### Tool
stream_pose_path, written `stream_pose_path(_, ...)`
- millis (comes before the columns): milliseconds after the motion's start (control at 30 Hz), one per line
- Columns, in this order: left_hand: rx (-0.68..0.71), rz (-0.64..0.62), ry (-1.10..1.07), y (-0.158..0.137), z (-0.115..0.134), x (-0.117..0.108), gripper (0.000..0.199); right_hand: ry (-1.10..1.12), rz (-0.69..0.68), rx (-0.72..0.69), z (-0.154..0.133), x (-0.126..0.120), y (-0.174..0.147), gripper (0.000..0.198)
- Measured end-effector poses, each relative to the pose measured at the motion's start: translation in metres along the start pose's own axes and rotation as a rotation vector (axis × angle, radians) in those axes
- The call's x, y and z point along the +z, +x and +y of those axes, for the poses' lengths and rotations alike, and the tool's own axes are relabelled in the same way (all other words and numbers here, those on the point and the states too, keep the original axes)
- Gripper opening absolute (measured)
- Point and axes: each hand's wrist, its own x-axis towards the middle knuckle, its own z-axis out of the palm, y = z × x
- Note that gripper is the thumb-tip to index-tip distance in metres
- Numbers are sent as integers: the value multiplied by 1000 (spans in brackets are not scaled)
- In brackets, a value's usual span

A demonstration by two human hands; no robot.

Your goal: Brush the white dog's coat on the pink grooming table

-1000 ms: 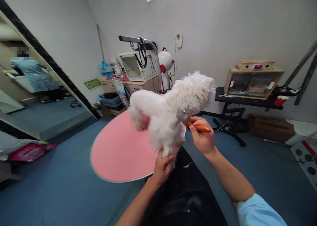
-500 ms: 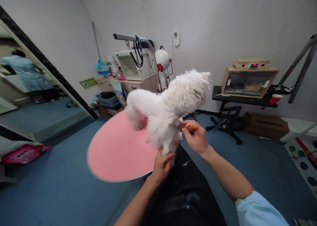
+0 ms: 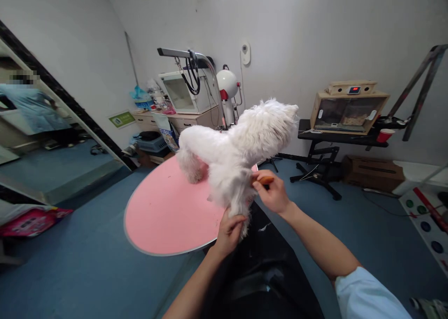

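Note:
A white fluffy dog [image 3: 224, 156] stands on a round pink grooming table [image 3: 157, 216], its head turned away to the right. Its back is trimmed short, while the fur on legs and head is longer. My left hand [image 3: 230, 230] is closed around the lower part of the dog's front leg near the table's edge. In my right hand [image 3: 275, 190] is the orange wooden handle of a grooming brush [image 3: 266, 180]; its head is mostly hidden against the fur of the upper front leg. Both hands touch or nearly touch the dog.
A grooming arm [image 3: 185, 54] with a dark looped leash rises behind the table. Farther back are a white cabinet dryer [image 3: 185, 93] and drawers. On the right, a black table [image 3: 304, 132] bears a wooden box [image 3: 350, 111] and red cup [image 3: 385, 135]. A mirror [image 3: 59, 123] reflects a person.
My right hand has shifted slightly left with the brush, and the leg fur under it lies differently. The left hand keeps its hold on the leg. The whole view has turned a little.

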Motion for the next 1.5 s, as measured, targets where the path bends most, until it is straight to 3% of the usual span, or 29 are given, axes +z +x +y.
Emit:
stream_pose_path(33,-16,-13,-11,0,0,-1,22,-6,73,-33,1,0,0,8)
stream_pose_path(67,-29,-31,-28,0,1,-3,22,1,56,-40,2,1,0,7)
stream_pose_path(167,-47,-62,-102,0,2,-7,23,28,-174,15,3,3,0,6)
stream_pose_path(300,-77,-48,-155,-1,5,-10,23,38,63,-62,0,3,0,10)
stream_pose_path(400,-107,-61,-171,0,10,-14,22,78,-177,12,-6,5,0,8)
stream_pose_path(433,-111,-62,-178,1,11,-16,22,59,-195,14,-8,5,0,8)
stream_pose_path(533,-101,-68,-190,4,16,-21,22,14,26,-74,-11,7,0,11)
stream_pose_path(567,-94,-80,-187,5,18,-23,22,23,14,-75,-12,8,0,11)
stream_pose_path(667,-88,-84,-171,6,20,-26,22,58,-216,16,-13,11,-2,8)
stream_pose_path(800,-103,-85,-175,7,21,-27,21,23,-36,-79,-12,14,-3,9)
stream_pose_path(900,-97,-101,-193,7,20,-28,22,93,-199,0,-10,15,-3,9)
stream_pose_path(933,-99,-97,-197,7,20,-28,22,105,-194,43,-8,15,-4,10)
stream_pose_path(1033,-117,-97,-202,7,20,-29,23,137,3,75,-2,17,-6,16)
stream_pose_path(1167,-130,-114,-199,6,20,-30,23,258,-147,169,7,14,-3,27)
stream_pose_path(1200,-143,-94,-202,5,19,-29,22,269,-93,191,9,12,-2,30)
stream_pose_path(1300,-208,-14,-260,2,15,-24,18,277,247,142,12,5,1,31)
stream_pose_path(1333,-225,0,-291,1,13,-22,23,282,234,126,12,4,1,30)
stream_pose_path(1433,-238,2,-337,-1,5,-16,46,266,-49,180,16,4,-1,30)
stream_pose_path(1467,-240,14,-322,-2,2,-15,53,256,-36,195,18,4,-1,31)
stream_pose_path(1500,-242,32,-294,-3,-2,-14,58,248,64,191,19,4,-1,31)
